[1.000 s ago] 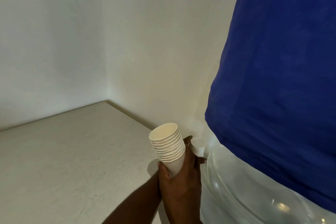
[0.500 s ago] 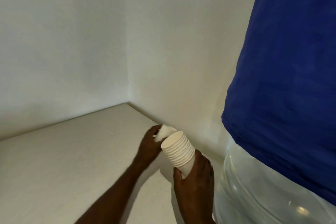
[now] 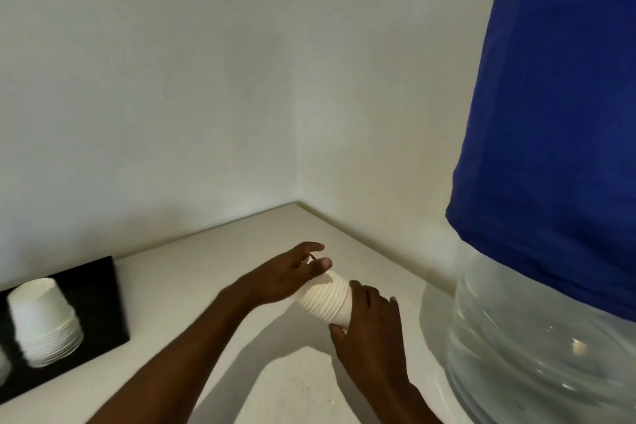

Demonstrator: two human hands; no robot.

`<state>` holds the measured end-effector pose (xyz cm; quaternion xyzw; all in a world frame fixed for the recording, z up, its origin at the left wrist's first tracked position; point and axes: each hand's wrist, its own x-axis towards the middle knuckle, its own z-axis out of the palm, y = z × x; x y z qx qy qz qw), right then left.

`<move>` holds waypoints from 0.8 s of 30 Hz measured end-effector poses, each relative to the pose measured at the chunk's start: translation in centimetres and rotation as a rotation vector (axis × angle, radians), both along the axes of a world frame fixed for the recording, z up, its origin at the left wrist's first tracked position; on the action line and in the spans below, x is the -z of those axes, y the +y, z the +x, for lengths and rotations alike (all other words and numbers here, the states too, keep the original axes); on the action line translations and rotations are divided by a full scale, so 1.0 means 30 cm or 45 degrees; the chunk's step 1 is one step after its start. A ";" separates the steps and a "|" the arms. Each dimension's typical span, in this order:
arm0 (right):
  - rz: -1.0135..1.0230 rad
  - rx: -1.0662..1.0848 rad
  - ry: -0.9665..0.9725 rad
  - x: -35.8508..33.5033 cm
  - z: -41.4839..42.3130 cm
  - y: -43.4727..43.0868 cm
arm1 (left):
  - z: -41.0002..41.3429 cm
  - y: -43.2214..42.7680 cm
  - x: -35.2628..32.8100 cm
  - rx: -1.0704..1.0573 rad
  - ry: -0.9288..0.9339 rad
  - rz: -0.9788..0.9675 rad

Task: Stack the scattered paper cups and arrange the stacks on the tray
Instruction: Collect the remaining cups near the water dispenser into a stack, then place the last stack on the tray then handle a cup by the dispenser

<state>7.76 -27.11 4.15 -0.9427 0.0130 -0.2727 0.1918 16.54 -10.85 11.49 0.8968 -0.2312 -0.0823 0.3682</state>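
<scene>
A stack of white paper cups lies tilted between my hands, above the pale tabletop. My right hand grips its lower, narrow end. My left hand covers its open upper end, fingers pressed on the top cup. At the far left a black tray holds an upside-down stack of white cups. The edge of another white cup stack shows at the frame's left border.
A large clear water bottle with a blue cloth cover stands at the right, close to my right hand. White walls meet in a corner behind the pale table.
My view swung left, bringing the tray and its stack into sight. My left hand went from holding a single cup beside the stack to pressing on the stack's top.
</scene>
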 end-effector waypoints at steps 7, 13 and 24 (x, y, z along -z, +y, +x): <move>0.359 -0.135 0.118 -0.041 -0.136 0.047 | -0.224 -0.044 0.039 -0.247 -0.148 -0.650; 0.668 -0.180 0.115 -0.092 -0.235 0.074 | -0.387 -0.067 0.125 -0.172 0.235 -1.187; 0.784 -0.875 0.349 -0.118 -0.339 0.034 | -0.619 -0.003 0.158 -0.298 0.147 -1.222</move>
